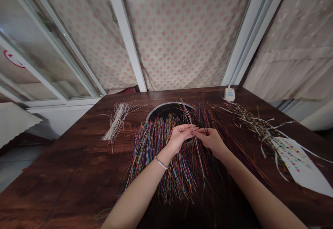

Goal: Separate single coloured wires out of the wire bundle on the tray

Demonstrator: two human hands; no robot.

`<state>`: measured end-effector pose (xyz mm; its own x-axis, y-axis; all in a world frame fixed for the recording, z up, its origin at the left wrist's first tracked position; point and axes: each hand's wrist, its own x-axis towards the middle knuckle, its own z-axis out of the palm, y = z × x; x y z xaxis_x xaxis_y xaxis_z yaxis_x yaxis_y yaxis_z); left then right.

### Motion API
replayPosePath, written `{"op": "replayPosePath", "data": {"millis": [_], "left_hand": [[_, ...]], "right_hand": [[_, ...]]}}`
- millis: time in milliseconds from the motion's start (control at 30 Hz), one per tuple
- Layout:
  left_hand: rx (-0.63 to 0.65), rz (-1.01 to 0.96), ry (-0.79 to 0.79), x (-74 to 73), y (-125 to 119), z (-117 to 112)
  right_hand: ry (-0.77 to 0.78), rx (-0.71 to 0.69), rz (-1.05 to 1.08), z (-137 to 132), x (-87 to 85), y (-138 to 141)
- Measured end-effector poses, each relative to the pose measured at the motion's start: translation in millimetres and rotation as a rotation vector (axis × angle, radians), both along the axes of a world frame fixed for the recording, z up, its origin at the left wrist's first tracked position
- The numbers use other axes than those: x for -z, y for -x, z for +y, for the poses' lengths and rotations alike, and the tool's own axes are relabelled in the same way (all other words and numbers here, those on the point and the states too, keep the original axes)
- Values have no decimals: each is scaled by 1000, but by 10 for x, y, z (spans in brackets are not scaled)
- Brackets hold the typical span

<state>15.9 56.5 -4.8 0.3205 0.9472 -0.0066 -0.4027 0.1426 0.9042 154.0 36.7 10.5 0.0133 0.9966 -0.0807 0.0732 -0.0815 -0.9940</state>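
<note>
A thick heap of thin multicoloured strands [166, 159] lies spread across the middle of the dark wooden table [65, 173]. My left hand [180, 136] and my right hand [209, 138] meet above the heap, fingertips pinched together on a few thin strands [191, 126] that rise up and away between them. A bead bracelet circles my left wrist. Both forearms reach in from the bottom edge.
A round dark pan [166, 110] sits behind the heap. A bundle of white strands [117, 121] lies at the left. Dotted paper strips [249, 121] and a dotted sheet [299, 163] lie at the right, a small white device [229, 93] at the back.
</note>
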Motion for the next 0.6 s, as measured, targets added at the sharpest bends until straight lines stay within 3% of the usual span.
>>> {"op": "replayPosePath", "data": {"millis": [400,600], "left_hand": [[-21,37,-6,11,-12,0],[-64,52,29,47,-31,10]], "right_hand": [[-129,17,-148,76,167,-36],[-141,104,-50,62,61,-62]]}}
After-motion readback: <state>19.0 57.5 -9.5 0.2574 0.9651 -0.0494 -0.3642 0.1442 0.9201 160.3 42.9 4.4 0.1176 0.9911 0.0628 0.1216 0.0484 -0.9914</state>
